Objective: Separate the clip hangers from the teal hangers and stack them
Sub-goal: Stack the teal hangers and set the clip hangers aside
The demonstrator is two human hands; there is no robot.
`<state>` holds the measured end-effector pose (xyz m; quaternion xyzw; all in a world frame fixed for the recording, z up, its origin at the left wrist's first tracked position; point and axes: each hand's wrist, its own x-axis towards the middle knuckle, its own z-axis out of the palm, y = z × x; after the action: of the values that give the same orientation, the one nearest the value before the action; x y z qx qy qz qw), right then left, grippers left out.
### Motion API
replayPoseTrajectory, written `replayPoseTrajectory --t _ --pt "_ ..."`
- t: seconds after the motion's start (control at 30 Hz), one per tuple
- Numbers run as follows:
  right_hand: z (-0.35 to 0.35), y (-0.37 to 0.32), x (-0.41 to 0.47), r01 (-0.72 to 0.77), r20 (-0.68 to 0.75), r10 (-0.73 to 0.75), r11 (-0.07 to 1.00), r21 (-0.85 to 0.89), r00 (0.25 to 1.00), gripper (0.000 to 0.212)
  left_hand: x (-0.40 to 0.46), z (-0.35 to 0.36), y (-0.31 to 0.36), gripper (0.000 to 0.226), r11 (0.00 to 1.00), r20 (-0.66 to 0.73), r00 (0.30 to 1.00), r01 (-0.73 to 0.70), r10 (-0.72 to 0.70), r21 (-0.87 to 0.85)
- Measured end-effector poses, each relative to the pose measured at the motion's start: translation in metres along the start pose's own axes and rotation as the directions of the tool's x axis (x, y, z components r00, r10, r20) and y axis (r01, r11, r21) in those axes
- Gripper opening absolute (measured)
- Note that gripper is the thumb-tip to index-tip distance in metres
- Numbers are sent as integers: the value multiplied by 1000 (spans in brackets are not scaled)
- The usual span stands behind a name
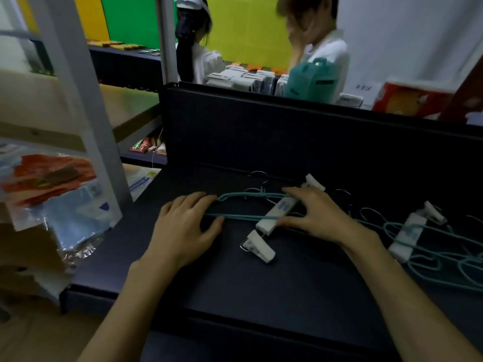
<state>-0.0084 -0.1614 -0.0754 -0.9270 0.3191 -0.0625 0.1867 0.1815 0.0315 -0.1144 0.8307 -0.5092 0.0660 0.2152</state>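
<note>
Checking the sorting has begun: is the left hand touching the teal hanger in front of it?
Touching. The head view shows the left hand with fingertips on the left end of the teal hanger, its lower wire running under the fingers.

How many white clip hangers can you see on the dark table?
2: one white clip hanger lies under both hands across the teal hangers, another sits in the tangled pile at right. More may be hidden there.
</note>
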Motion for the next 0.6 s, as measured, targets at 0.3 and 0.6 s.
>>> replayPoseTrajectory --t 0.3,0.6 --pt "-16 16 -2 81 -99 -69 989 121 993 81 14 -6 20 58 1000 -48 999 -14 13 -14" --pt "-58 67 -29 81 -220 -65 995 65 973 80 23 3 64 53 999 -86 996 -27 24 -31"
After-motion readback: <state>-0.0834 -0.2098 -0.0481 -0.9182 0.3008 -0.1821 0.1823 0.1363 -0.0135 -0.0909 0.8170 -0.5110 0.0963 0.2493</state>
